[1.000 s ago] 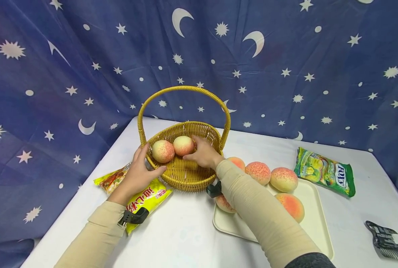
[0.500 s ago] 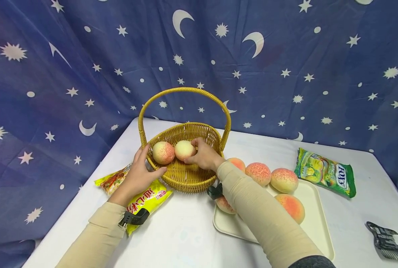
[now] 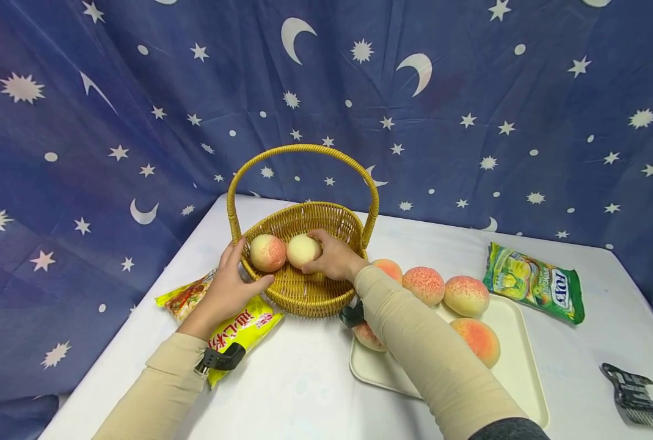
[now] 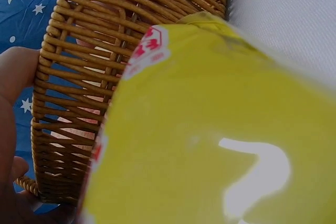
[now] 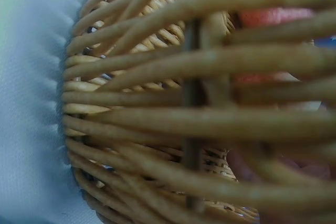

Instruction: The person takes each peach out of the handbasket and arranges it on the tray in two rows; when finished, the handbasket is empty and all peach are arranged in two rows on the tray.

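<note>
In the head view, a yellow wicker basket (image 3: 304, 296) with a tall handle has two peaches inside. My right hand (image 3: 334, 256) reaches over its right rim and pinches the right-hand peach (image 3: 302, 251). Beside that lies the other peach (image 3: 267, 253). My left hand (image 3: 228, 294) rests on the left rim near the handle's foot, thumb stretched along the front rim. The left wrist view shows the left thumb (image 4: 16, 74) against the wicker rim. In the right wrist view the basket's weave (image 5: 131, 93) hides most of the right hand.
A yellow pasta bag (image 3: 244, 327) lies under the left forearm. Several peaches, one of them orange-red (image 3: 477, 341), are on or beside a cream tray (image 3: 515, 382), partly behind the right sleeve. A green Fox's candy bag (image 3: 535, 283) and a black comb-like item (image 3: 636, 394) lie farther right.
The right hand has brought its peach slightly toward me inside the basket and turned it, so more of its pale side shows. The left hand stays at the rim.
</note>
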The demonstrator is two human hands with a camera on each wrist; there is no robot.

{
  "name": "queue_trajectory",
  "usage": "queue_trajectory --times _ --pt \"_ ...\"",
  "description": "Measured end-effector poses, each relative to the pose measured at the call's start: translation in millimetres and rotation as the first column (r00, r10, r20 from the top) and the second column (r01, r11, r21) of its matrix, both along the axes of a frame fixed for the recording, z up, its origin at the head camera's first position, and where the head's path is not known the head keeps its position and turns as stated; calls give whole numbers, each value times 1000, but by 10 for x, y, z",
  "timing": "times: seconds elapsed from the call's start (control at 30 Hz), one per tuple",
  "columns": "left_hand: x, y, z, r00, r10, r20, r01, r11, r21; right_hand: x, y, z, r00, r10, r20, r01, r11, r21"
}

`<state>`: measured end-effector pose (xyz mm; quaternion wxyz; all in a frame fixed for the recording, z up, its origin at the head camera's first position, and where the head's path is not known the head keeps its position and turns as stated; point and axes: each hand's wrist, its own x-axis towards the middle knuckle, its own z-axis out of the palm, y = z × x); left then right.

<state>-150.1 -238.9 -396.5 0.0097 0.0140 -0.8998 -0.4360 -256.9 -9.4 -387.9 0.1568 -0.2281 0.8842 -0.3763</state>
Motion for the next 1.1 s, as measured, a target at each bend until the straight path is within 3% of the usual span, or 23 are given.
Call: queue_trajectory --times 0.37,0.6,1.1 --pt "-3 -3 -14 1000 -4 -7 4 1000 9 2 -19 -13 999 -7 -31 7 1000 10" --pt "-6 -1 -27 1000 -2 -2 2 1000 6 0 2 -7 994 23 -111 -22 1000 10" --pt "10 2 8 999 7 39 -6 1000 -18 58 151 205 992 55 -117 -60 998 -33"
